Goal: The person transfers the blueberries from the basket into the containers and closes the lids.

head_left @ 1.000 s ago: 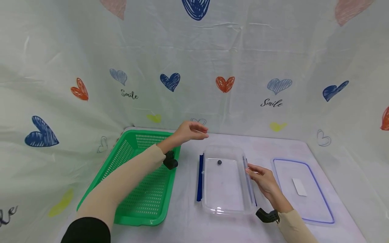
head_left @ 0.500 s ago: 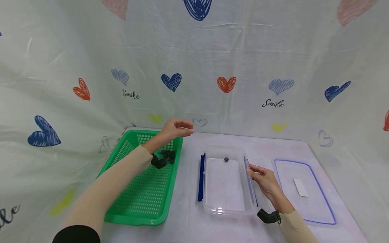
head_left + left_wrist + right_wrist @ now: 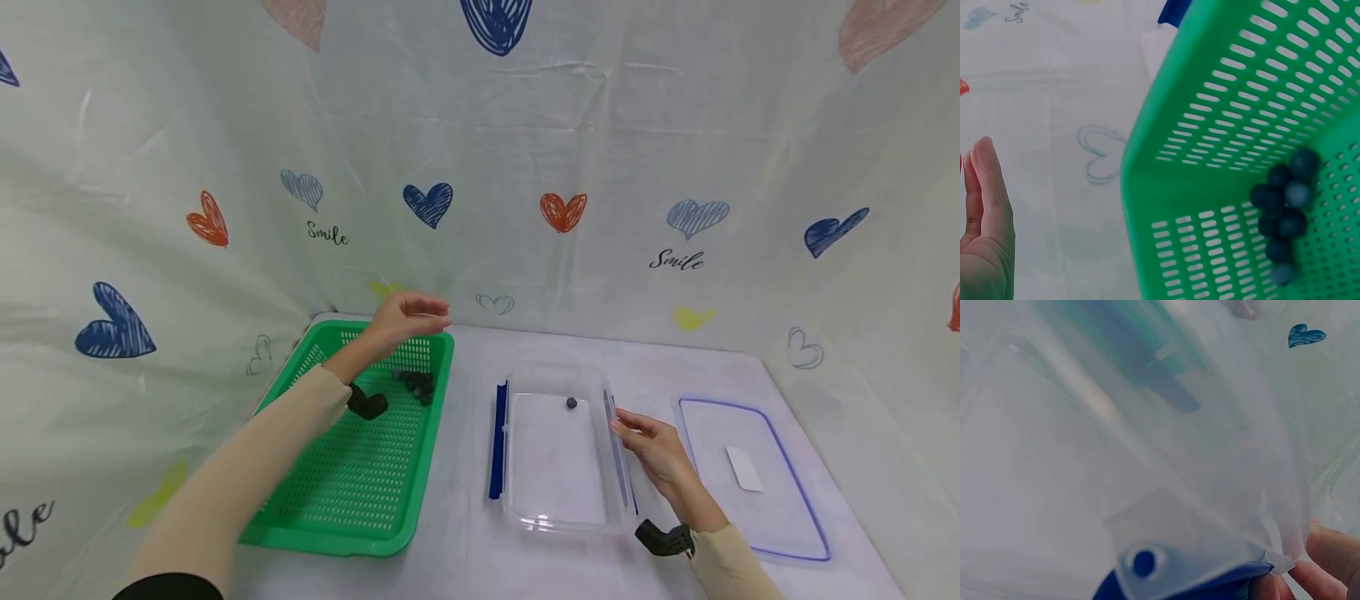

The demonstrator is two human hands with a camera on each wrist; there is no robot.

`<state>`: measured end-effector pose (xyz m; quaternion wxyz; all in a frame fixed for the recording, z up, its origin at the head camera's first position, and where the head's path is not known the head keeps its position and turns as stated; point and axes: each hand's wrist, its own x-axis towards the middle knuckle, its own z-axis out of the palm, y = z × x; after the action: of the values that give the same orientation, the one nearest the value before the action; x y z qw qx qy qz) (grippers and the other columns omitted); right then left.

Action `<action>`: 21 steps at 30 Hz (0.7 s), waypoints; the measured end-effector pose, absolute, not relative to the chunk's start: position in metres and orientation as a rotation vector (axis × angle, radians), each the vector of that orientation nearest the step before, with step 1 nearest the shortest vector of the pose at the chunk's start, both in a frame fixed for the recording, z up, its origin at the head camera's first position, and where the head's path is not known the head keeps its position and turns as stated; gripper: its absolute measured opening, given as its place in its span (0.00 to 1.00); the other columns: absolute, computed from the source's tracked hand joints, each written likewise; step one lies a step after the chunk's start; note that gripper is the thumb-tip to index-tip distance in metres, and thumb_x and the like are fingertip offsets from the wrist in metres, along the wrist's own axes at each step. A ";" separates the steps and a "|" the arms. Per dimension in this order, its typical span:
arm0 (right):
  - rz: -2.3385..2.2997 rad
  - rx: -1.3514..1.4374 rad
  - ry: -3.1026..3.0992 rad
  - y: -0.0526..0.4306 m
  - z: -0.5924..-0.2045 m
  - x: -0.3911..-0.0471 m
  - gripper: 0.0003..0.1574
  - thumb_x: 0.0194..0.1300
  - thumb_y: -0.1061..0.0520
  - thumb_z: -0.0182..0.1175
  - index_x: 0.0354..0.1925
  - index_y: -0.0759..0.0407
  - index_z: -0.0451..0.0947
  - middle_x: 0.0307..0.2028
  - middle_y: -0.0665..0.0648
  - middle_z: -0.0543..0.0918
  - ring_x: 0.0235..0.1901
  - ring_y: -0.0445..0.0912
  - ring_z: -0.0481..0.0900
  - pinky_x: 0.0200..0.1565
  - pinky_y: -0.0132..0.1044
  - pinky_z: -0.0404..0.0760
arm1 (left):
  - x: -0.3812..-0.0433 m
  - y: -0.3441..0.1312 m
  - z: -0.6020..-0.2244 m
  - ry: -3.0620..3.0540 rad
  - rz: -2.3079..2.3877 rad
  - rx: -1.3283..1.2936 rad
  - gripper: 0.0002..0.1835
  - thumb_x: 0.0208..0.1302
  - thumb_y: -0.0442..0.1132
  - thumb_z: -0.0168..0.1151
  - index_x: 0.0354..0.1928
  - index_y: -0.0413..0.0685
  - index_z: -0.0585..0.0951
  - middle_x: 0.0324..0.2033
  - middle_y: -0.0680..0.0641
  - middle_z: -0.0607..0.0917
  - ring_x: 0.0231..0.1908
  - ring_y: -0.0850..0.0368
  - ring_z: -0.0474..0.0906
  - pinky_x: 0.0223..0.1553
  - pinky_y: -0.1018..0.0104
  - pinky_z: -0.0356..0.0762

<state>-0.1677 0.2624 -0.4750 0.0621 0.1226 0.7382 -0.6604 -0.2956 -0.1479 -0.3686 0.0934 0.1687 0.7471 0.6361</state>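
My left hand hovers over the far end of a green plastic basket, fingers fairly straight and nothing in them. Several blueberries lie clustered in the basket's far right corner; the left wrist view shows these blueberries against the slotted wall, with the left hand off to the side. A single blueberry is inside a clear plastic box, toward its far end. My right hand pinches the box's right rim between thumb and fingers, and the right wrist view shows these fingers at the box's corner.
A clear lid with a blue seal and a white label lies right of the box. Blue clip flaps hang from the box's left side. Behind the table stands a curtain printed with hearts.
My left hand has moved left, from beside the box to over the basket, uncovering the cluster of blueberries. The lone blueberry in the box has rolled right. The right hand keeps its place.
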 end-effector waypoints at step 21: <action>-2.019 0.358 2.198 0.262 -0.475 -0.166 0.38 0.59 0.52 0.64 0.61 0.70 0.64 0.54 0.60 0.70 0.39 0.39 0.75 0.45 0.28 0.76 | -0.293 -0.215 -0.407 2.388 1.834 0.370 0.20 0.57 0.45 0.65 0.51 0.46 0.78 0.55 0.41 0.75 0.54 0.51 0.70 0.49 0.55 0.74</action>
<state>-0.1658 0.2620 -0.4745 0.0679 0.1188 0.7295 -0.6701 -0.2928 -0.2153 -0.4066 0.0539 0.1217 0.7862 0.6035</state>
